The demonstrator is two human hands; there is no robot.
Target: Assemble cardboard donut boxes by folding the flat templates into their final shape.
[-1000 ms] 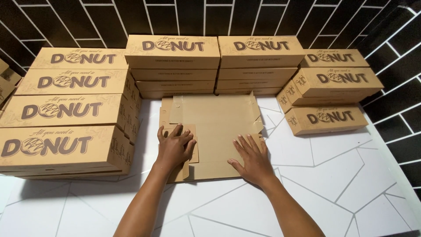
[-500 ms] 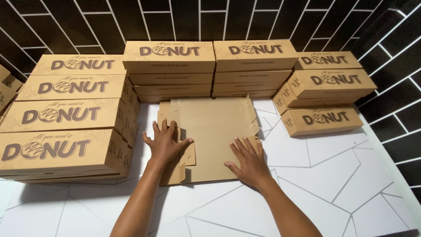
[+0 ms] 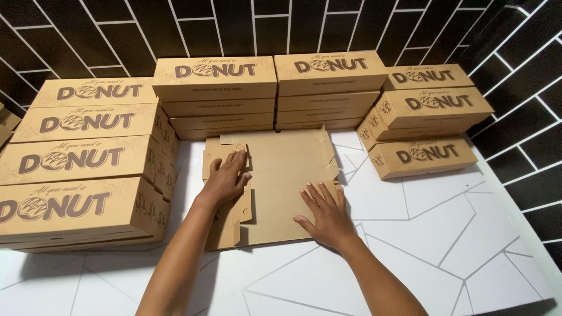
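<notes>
A flat, unfolded brown cardboard box blank [image 3: 287, 169] lies on the white table [image 3: 445, 234] in front of me. My left hand [image 3: 225, 178] presses on its left side flap, fingers spread toward the far left corner. My right hand [image 3: 326, 212] lies flat and open on the blank's near right part, close to the front edge. Neither hand grips anything.
Stacks of closed brown printed boxes ring the blank: a tall stack at left [image 3: 82, 169], two stacks at the back [image 3: 213, 96] [image 3: 331, 88], and a looser pile at right [image 3: 427, 123]. A dark tiled wall [image 3: 351, 23] stands behind and to the right.
My left hand has slid further along the left flap toward the far corner. My right hand stays flat on the near right part of the blank.
</notes>
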